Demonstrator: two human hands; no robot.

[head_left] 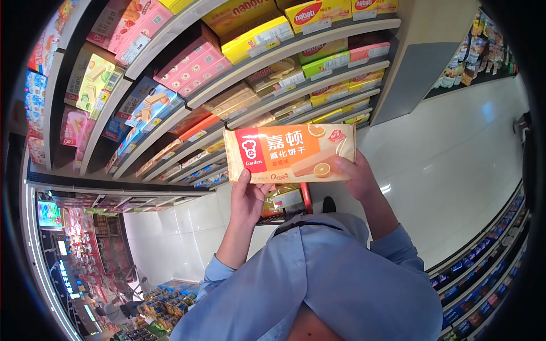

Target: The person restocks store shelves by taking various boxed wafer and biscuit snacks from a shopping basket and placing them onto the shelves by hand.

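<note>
A pack of Garden wafer biscuits [296,145], orange and cream with a red logo and orange slices printed on it, is held up level in front of my body, its printed face toward me. My left hand [248,199] grips its lower left corner, thumb on the front and fingers behind. At the right end, my right hand [358,173] pinches the lower corner with the thumb in front; its other fingers are mostly hidden behind the pack. Below the pack, a red-edged basket or cart [307,196] holds yellow packages [282,202], partly covered by my left hand.
Shelves [244,116] of boxed wafers and biscuits rise ahead and to the left, with price tags along their edges. Yellow Nabati boxes [259,40] stand on an upper level. Another shelf [483,278] is at lower right. White tiled floor [443,165] lies between them. Hanging bags [478,51] are far right.
</note>
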